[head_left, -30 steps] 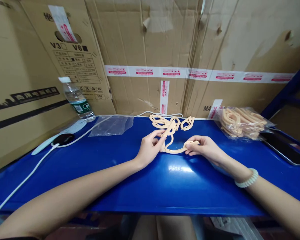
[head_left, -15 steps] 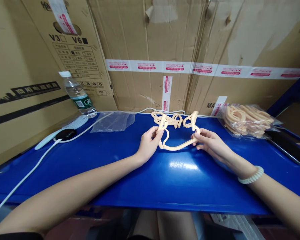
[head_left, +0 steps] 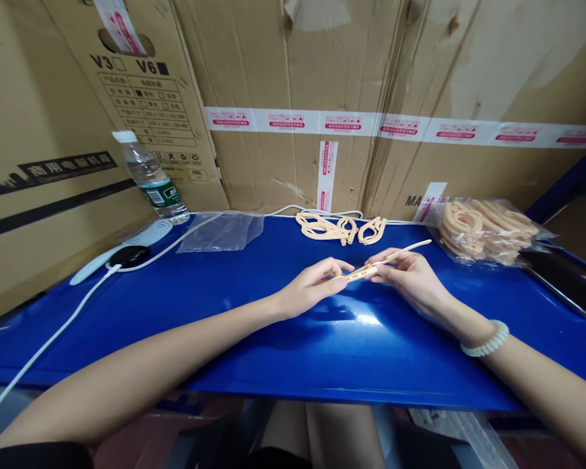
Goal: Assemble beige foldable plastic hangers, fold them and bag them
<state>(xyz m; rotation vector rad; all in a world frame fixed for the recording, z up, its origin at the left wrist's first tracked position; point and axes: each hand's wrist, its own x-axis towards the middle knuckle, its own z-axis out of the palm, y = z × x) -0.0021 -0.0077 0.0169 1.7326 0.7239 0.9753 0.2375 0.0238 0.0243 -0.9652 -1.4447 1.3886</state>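
Observation:
Held low over the blue table (head_left: pixel 273 365) is a beige plastic folding clothes hanger (head_left: pixel 360 273), seen nearly edge-on. My left hand (head_left: pixel 312 286) pinches its left end between thumb and fingers. Closed around its middle are the fingers of my right hand (head_left: pixel 413 277), and a thin part of the hanger juts past them to the upper right. Those fingers hide some of it. Behind my hands, beige looped pieces (head_left: pixel 317 228) of the same look lie on the table, with a smaller looped piece (head_left: pixel 372 231) beside them.
A clear bag of beige hangers (head_left: pixel 488 231) sits at the back right, near a dark flat device (head_left: pixel 566 280). At left are a water bottle (head_left: pixel 157 185), a pale brush (head_left: pixel 146 238), a black puck (head_left: pixel 128 257) and a white cable (head_left: pixel 63 345). A flat plastic bag (head_left: pixel 222 233) lies before cardboard boxes (head_left: pixel 273 176).
The hanger was spread wide between my hands in an open curve; now it is tilted edge-on and looks compact. My hands have come closer together, the left moving right.

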